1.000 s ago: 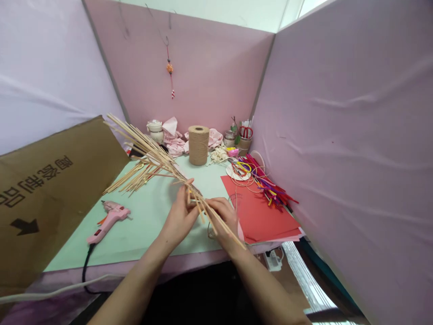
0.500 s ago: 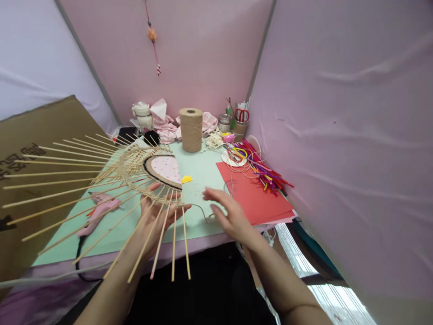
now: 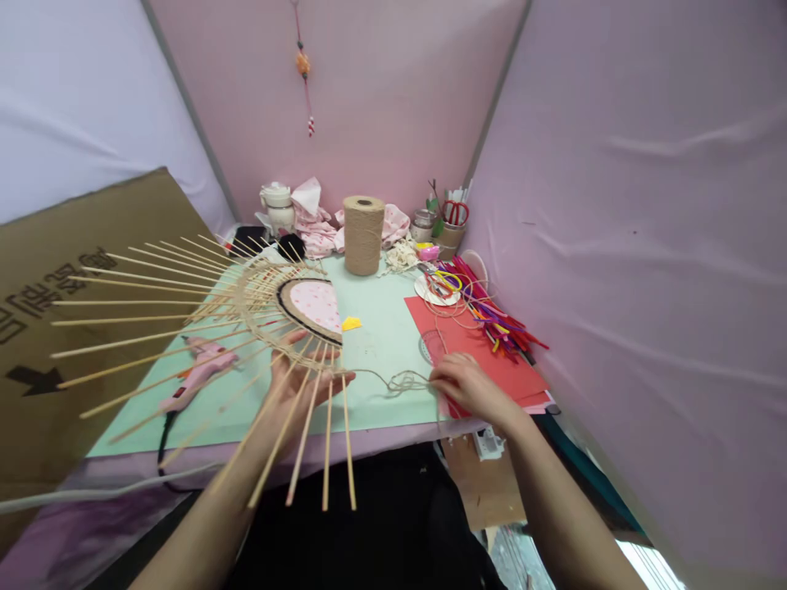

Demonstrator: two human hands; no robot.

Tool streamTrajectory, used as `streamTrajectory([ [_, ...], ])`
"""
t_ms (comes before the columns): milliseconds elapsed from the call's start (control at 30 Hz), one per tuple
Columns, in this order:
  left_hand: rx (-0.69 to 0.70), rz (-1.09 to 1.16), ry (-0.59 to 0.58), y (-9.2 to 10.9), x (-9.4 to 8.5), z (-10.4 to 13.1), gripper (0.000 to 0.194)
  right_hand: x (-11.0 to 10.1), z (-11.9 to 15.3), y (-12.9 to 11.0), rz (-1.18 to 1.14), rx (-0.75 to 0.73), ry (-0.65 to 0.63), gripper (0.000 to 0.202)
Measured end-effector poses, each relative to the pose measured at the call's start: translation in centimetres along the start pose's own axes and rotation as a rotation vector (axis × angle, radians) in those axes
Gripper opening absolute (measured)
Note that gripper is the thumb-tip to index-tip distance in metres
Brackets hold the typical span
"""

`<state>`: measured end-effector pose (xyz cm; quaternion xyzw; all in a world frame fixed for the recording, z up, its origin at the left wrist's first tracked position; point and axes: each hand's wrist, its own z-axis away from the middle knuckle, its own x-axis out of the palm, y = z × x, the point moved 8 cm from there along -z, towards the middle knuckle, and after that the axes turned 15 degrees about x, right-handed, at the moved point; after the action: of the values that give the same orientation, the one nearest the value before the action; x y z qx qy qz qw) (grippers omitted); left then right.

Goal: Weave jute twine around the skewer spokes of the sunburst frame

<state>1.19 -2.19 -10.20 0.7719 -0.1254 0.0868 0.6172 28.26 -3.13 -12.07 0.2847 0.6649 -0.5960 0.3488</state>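
Note:
A fan-shaped piece of thin wooden sticks woven with twine [image 3: 244, 307] rests in my left hand [image 3: 288, 378], which grips its lower rim from beneath, the fingers partly hidden by sticks. At its centre is a pink dotted half circle [image 3: 315, 306] with a brown and black curved border. From the rim near my left fingertips a length of jute twine [image 3: 406, 380] runs right in loose loops over the mat. My right hand [image 3: 468, 383] has its fingers closed on this twine at the edge of the red paper.
A pink glue gun [image 3: 200, 378] lies under the sticks, with cardboard [image 3: 37, 328] at far left. Behind stand a twine spool [image 3: 363, 236] and a cup holding red-handled scissors [image 3: 456, 213]. Coloured pipe cleaners [image 3: 492, 315] lie on red paper [image 3: 522, 381] at right.
My right hand has moved right and its spread fingers have closed on the twine, whose loops now lie between both hands. The view has shifted slightly; my left hand keeps hold of the woven piece.

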Motion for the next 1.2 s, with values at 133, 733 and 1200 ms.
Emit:
streamTrajectory([
  [133,-0.061,0.034,-0.030,-3.0,1.3,1.2,0.087,-1.5,0.0,0.3,-0.231,0.088,0.050,0.016],
  [733,-0.065,-0.159,-0.157,-6.4,1.9,3.2,0.050,5.5,-3.9,-5.7,-0.515,0.085,-0.063,0.018],
  [1200,-0.450,-0.337,-0.338,-2.1,-6.6,9.1,0.038,4.6,-4.8,-8.2,-0.329,-0.029,0.009,0.018],
])
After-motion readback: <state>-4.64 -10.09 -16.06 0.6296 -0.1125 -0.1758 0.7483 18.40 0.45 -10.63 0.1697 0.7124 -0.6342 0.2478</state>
